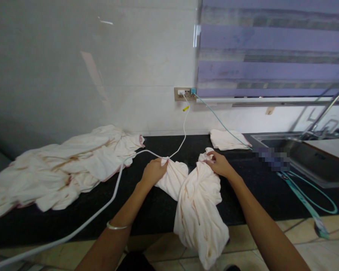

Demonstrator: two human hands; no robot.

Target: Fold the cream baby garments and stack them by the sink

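A crumpled cream cloth (200, 203) lies between my hands on the black countertop, its lower part hanging over the front edge. My left hand (154, 172) is closed on the cloth's left end, fingers pinching the fabric near the white cord. On the other side, my right hand (219, 164) pinches a bunched upper edge of the same cloth. The fabric looks twisted in the middle, with faint brownish stains lower down.
A large stained cream cloth (73, 162) is spread at the left. A white cord (117, 184) crosses the counter (147, 222) from the wall outlet (185, 93). Behind my right hand lies a folded cloth (228, 139). A sink (313, 162) and teal strap (303, 199) are at the right.
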